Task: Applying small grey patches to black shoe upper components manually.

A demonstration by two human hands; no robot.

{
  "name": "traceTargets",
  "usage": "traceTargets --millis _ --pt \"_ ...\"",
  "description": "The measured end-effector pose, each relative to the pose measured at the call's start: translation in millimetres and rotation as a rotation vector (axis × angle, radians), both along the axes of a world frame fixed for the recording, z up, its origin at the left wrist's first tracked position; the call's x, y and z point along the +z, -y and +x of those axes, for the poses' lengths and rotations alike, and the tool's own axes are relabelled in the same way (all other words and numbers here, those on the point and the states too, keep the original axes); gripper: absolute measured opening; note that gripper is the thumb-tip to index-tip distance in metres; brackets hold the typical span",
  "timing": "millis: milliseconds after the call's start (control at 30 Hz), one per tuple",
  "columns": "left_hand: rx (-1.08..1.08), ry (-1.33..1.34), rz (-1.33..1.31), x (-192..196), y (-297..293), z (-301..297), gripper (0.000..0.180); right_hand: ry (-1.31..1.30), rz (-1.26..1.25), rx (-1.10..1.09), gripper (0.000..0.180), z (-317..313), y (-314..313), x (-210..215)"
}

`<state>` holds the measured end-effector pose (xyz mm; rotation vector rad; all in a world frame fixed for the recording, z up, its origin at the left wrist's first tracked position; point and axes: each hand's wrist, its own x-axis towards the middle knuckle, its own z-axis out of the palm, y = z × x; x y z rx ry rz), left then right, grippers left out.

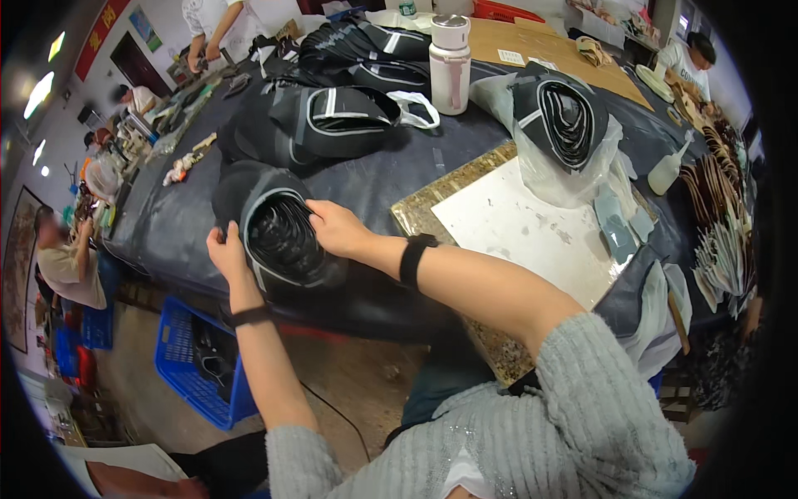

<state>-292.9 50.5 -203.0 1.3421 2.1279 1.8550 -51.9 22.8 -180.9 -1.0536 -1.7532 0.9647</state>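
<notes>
A rolled stack of nested black sheet pieces (287,237) with a pale outer edge stands at the near edge of the dark-covered table, its layered end facing me. My left hand (229,251) grips the left rim with the thumb and fingers closed. On the opposite side, my right hand (337,226) pinches the upper right rim. Just behind lies a similar black bundle (316,125) with a grey-white stripe. Another nested black bundle (569,125) rests in clear plastic at the right.
A white board (519,224) lies on a speckled stone slab (407,204). Beyond stand a pale bottle (450,71) and more black bundles (366,50). A squeeze bottle (667,170) is at the right. A blue basket (179,349) sits below left. Other people work around the room.
</notes>
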Motion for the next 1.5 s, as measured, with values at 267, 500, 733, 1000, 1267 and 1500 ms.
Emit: traceTargets --millis 267,500,733,1000,1267,1500 --pt "-0.417 -0.217 -0.168 5 34 57 0.046 0.015 -0.052 -0.114 0.025 33 11 8" --pt "-0.13 -0.226 0.278 100 114 141 0.031 -0.103 0.289 0.011 0.045 148 122 73" --pt "-1.395 -0.279 0.203 104 132 383 0.018 -0.104 -0.12 -0.682 0.028 319 230 56" --pt "-1.167 -0.475 0.344 54 45 518 0.066 -0.323 -0.207 -0.67 0.034 399 247 75" --pt "-1.235 -0.578 -0.049 52 36 544 0.084 -0.769 -0.204 -0.94 0.031 506 47 53" --pt "-1.242 -0.533 0.143 54 41 528 0.052 -0.896 -0.203 -0.771 0.033 509 -9 66"
